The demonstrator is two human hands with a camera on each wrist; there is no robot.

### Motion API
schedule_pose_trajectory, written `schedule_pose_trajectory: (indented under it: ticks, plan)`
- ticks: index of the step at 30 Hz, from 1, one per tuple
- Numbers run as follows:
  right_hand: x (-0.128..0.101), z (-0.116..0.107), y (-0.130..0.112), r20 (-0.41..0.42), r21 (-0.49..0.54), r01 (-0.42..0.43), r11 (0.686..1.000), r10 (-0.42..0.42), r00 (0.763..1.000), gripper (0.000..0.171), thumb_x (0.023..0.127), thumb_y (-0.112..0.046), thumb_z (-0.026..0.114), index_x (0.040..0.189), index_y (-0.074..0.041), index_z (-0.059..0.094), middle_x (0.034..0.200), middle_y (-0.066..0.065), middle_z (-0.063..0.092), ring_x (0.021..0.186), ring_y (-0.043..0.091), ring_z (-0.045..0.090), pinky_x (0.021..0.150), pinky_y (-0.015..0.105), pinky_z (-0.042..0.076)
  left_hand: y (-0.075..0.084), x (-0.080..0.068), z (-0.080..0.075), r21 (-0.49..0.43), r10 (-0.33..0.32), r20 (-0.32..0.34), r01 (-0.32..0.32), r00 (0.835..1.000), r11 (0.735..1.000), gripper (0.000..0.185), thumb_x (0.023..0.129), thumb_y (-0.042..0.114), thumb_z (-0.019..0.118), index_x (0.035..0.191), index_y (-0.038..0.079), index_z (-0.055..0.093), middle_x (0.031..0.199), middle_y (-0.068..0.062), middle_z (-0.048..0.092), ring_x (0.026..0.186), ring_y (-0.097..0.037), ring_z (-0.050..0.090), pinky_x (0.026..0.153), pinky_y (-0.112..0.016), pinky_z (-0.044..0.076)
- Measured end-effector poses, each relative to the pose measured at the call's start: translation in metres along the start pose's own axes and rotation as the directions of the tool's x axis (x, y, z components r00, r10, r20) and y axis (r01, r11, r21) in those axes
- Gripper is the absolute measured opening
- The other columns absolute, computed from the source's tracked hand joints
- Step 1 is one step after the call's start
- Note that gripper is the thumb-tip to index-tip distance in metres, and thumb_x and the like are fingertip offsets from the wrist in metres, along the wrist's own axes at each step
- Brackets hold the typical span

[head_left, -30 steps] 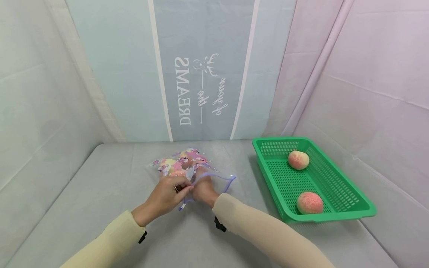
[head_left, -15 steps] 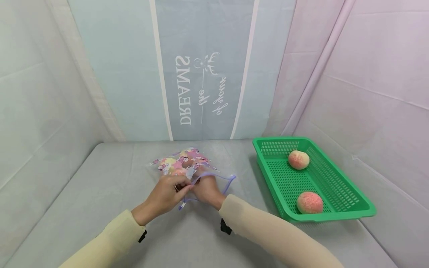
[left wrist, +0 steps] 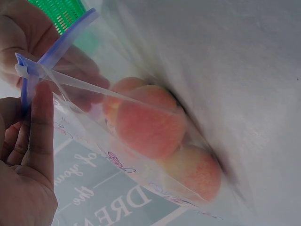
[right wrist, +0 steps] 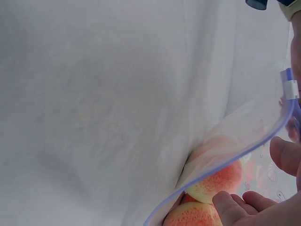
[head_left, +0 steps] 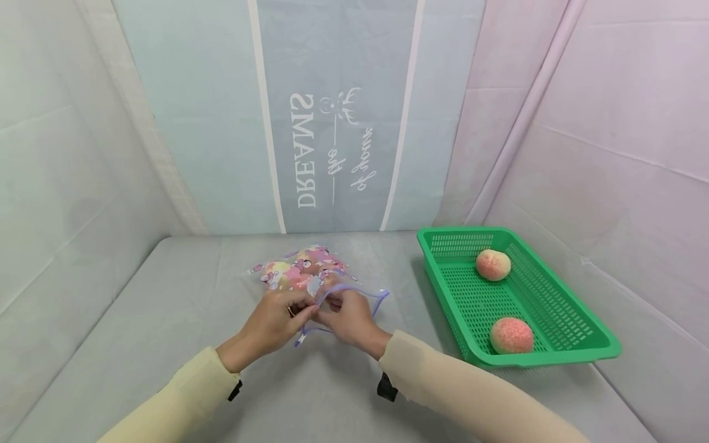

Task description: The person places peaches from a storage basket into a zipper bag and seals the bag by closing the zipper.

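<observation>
A grey-covered bench (head_left: 166, 320) sits inside pale cloth walls, with a banner (head_left: 332, 123) of mirrored lettering hung at the back. Near the middle of the bench lies a clear printed bag (head_left: 301, 271) with a purple zip strip (head_left: 354, 289), holding peaches (left wrist: 150, 125) that show through the film. The left hand (head_left: 274, 323) has its grip closed on the near end of the strip by the white slider (left wrist: 21, 70), thumb pressed along it. The right hand (head_left: 349, 320) pinches the strip just beside it, with its fingers (right wrist: 235, 207) curled at the mouth next to the fruit.

What could go wrong: the film looks thin and slippery, so a pull by one hand alone could drag the whole bag across the bench rather than work the strip. The mouth gapes toward the person, so tipping it could let a peach roll out. Fingers left in the mouth could get caught in the zip.

By the right edge stands a green basket (head_left: 554, 363) with two more peaches, one at the far end (head_left: 493, 264) and one at the near end (head_left: 512, 335), well apart from the bag. Nothing lies between them.
</observation>
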State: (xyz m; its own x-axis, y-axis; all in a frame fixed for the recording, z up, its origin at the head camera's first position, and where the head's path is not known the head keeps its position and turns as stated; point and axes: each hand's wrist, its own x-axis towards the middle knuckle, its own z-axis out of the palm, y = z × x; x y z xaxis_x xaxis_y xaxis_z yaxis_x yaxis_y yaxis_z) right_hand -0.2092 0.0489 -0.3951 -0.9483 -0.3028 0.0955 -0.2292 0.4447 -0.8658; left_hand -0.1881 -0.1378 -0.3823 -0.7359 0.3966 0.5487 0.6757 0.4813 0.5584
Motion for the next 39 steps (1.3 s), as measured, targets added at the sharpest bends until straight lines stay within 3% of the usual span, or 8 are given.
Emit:
schedule_pose_trajectory:
  ticks: [3, 8, 12, 17, 28, 39]
  plan:
    - [-0.005, -0.007, 0.000, 0.011, 0.009, -0.023, 1.000, 0.022, 1.000, 0.035, 0.090, -0.027, 0.082, 0.116, -0.006, 0.072, 0.130, 0.012, 0.068, 0.122, 0.028, 0.064, 0.099, 0.040, 0.053, 0.000, 0.000, 0.000, 0.006, 0.004, -0.001, -0.004, 1.000, 1.000, 0.013, 0.088, 0.000, 0.080, 0.083, 0.010, 0.073, 0.072, 0.006, 0.067, 0.060, 0.001, 0.056, 0.054, -0.022, 0.051]
    - [-0.012, -0.020, -0.002, 0.022, -0.014, -0.032, 0.999, 0.032, 0.999, 0.056, 0.089, -0.028, 0.083, 0.131, 0.004, 0.065, 0.133, 0.019, 0.066, 0.122, 0.033, 0.064, 0.099, 0.041, 0.053, -0.001, 0.000, 0.000, -0.001, 0.012, -0.005, -0.012, 1.000, 1.000, 0.013, 0.087, 0.000, 0.080, 0.082, 0.010, 0.073, 0.071, 0.004, 0.067, 0.059, 0.001, 0.055, 0.053, -0.022, 0.051]
    - [-0.016, -0.030, -0.004, 0.035, -0.018, 0.002, 1.000, -0.002, 0.999, 0.050, 0.091, -0.022, 0.081, 0.129, 0.004, 0.066, 0.130, 0.021, 0.066, 0.120, 0.038, 0.065, 0.098, 0.043, 0.054, -0.001, 0.001, 0.000, 0.000, 0.018, -0.011, -0.018, 1.000, 1.000, 0.016, 0.087, -0.001, 0.080, 0.082, 0.012, 0.072, 0.070, 0.007, 0.065, 0.058, 0.002, 0.054, 0.052, -0.021, 0.050]
    - [-0.020, -0.040, -0.006, 0.035, -0.056, 0.027, 0.998, -0.025, 0.999, 0.044, 0.091, -0.022, 0.081, 0.128, -0.001, 0.069, 0.127, 0.016, 0.069, 0.116, 0.036, 0.067, 0.096, 0.040, 0.055, -0.001, 0.001, -0.001, -0.001, 0.018, -0.014, -0.018, 1.000, 1.000, 0.017, 0.086, -0.001, 0.080, 0.081, 0.013, 0.071, 0.068, 0.008, 0.063, 0.058, 0.002, 0.054, 0.053, -0.021, 0.050]
    - [-0.033, -0.062, -0.015, -0.005, -0.109, -0.006, 0.994, 0.006, 1.000, 0.037, 0.087, -0.024, 0.084, 0.118, -0.005, 0.075, 0.115, 0.007, 0.074, 0.104, 0.024, 0.071, 0.087, 0.037, 0.059, 0.001, 0.000, -0.003, -0.026, -0.018, 0.003, 0.018, 1.000, 0.999, 0.016, 0.087, 0.001, 0.081, 0.082, 0.014, 0.072, 0.070, 0.005, 0.066, 0.058, 0.001, 0.054, 0.053, -0.022, 0.051]
    - [-0.038, -0.091, -0.029, -0.064, -0.086, -0.042, 0.995, 0.036, 0.997, 0.026, 0.088, -0.020, 0.083, 0.111, -0.008, 0.077, 0.100, 0.000, 0.076, 0.093, 0.015, 0.072, 0.080, 0.033, 0.059, 0.003, 0.000, -0.004, -0.008, -0.031, 0.002, 0.031, 1.000, 0.999, 0.014, 0.087, 0.002, 0.081, 0.082, 0.013, 0.074, 0.071, 0.006, 0.066, 0.060, -0.001, 0.055, 0.054, -0.022, 0.051]
